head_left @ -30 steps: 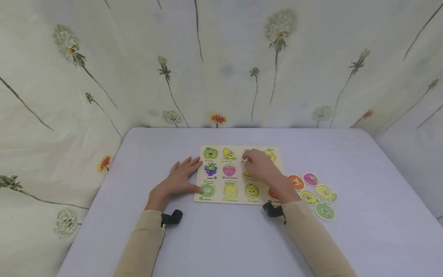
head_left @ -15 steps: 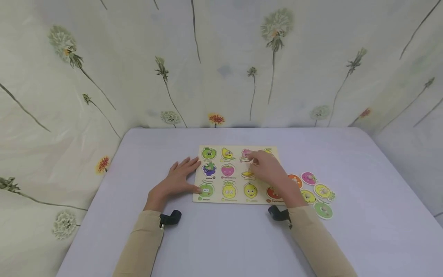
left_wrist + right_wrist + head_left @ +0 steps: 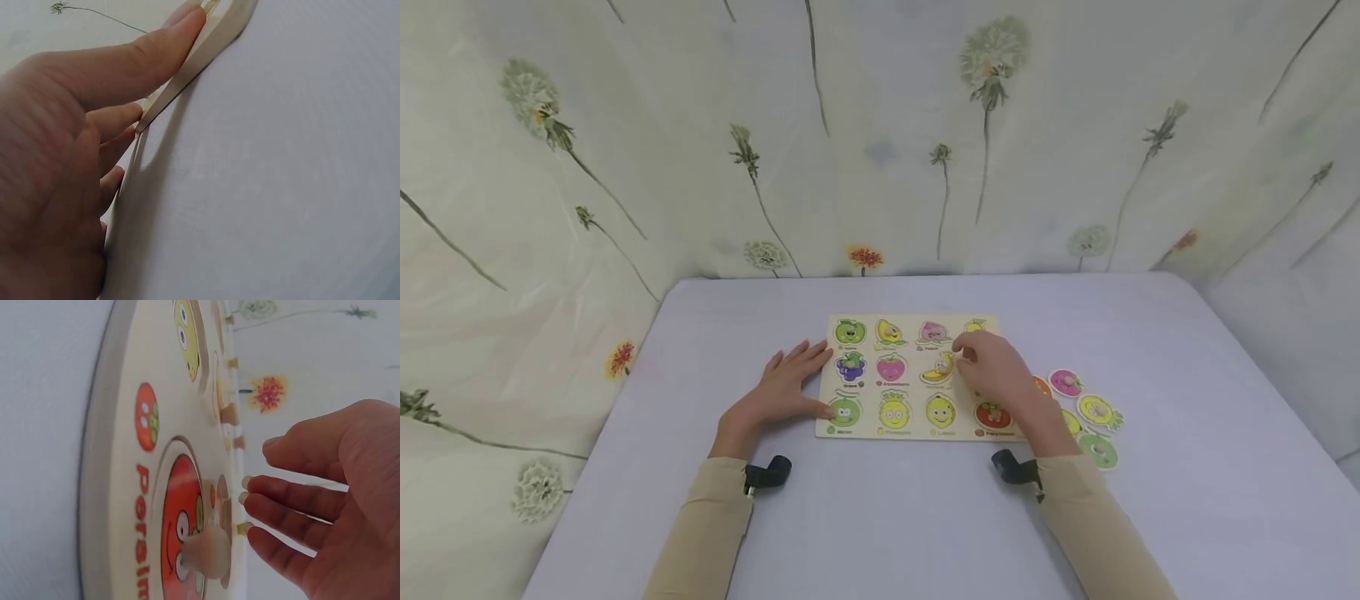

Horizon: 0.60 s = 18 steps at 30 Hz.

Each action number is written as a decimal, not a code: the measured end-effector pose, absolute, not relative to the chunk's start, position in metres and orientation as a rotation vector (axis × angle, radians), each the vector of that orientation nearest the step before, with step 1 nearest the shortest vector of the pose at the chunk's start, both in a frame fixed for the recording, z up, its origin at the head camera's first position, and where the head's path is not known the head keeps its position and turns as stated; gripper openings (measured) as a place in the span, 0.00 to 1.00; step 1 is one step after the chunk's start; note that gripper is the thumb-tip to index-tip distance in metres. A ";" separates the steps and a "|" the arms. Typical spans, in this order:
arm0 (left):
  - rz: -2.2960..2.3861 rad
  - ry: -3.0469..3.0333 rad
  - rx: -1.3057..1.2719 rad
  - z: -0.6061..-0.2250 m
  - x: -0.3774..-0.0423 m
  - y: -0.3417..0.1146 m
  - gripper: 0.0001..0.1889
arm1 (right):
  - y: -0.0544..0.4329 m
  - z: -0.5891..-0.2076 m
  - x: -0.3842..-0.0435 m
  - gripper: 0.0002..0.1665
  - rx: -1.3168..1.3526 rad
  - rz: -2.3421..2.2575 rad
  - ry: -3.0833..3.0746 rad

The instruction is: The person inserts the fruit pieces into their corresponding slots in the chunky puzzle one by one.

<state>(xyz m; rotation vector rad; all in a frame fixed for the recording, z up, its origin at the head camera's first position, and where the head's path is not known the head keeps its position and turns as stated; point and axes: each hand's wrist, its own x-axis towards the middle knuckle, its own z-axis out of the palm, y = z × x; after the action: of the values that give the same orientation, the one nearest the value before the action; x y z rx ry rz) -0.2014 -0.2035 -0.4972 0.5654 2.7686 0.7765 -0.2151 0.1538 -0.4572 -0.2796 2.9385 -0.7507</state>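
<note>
A wooden fruit puzzle board (image 3: 917, 410) lies on the table. My left hand (image 3: 778, 392) rests at its left edge, the thumb on the board's corner by the green melon picture (image 3: 846, 412), the other fingers extended along the side. My right hand (image 3: 996, 371) hovers over the right part of the board, beside the banana piece (image 3: 935, 372). In the right wrist view its thumb and fingers are apart, with nothing between them. The pink peach piece (image 3: 933, 332) sits in the top row. The red persimmon piece (image 3: 181, 519) with its wooden knob lies in the board below that hand.
Right of the board lie several loose knobbed pieces: a magenta one (image 3: 1065, 382), a pineapple (image 3: 1096, 409), a green one (image 3: 1099, 452), and a yellow and an orange one partly behind my right forearm. A floral curtain (image 3: 880, 167) hangs behind the table.
My right hand has let go at the peach spot and drawn back to the right and nearer, uncovering the peach and banana pieces. The left hand stays at the board's edge.
</note>
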 end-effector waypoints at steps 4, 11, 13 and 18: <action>0.770 2.770 0.560 -0.496 -0.201 -0.202 0.57 | 0.161 -0.454 -0.214 0.19 -0.292 -0.758 2.939; 0.773 2.769 0.557 -0.493 -0.201 -0.199 0.57 | 0.174 -0.455 -0.213 0.19 -0.269 -0.753 2.929; 0.780 2.765 0.551 -0.493 -0.200 -0.200 0.57 | 0.176 -0.456 -0.212 0.19 -0.263 -0.754 2.920; 0.787 2.764 0.531 -0.495 -0.198 -0.201 0.57 | 0.179 -0.456 -0.211 0.19 -0.279 -0.740 2.927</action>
<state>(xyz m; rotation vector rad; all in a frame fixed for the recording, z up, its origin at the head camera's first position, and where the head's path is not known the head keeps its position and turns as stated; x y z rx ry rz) -0.1982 -0.2011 -0.4954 0.5311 2.7641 0.7870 -0.2110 0.1795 -0.4562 -0.2789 2.9269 -0.7405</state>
